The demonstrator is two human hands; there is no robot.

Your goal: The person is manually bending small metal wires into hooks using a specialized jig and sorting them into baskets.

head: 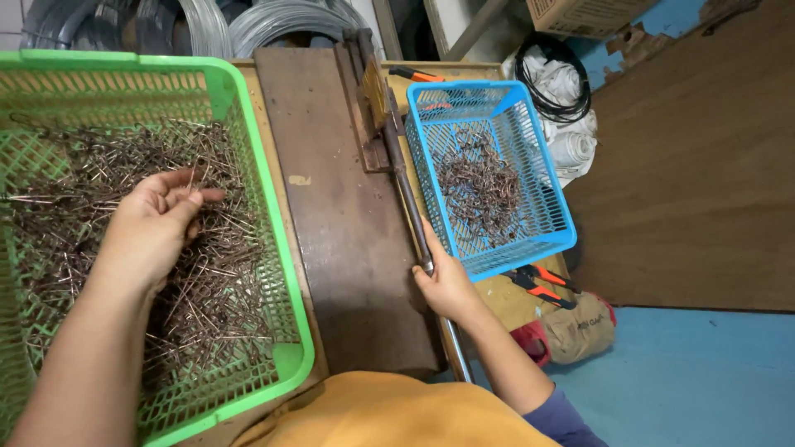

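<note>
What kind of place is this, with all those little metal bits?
Probably a small wire-working workshop. Coils of wire are stacked behind a wooden bench, the green basket and the blue basket hold bent wire pieces, and orange-handled pliers lie by the right hand.

A small workshop is shown: wire coils [273, 21], a worn bench [348, 248], pliers [542, 283] and baskets [497, 178] of wire pieces are seen.

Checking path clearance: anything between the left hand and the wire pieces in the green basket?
Nothing visible. The left hand is already inside the green plastic basket, fingers on the pile of thin brown bent-wire pieces.
</note>
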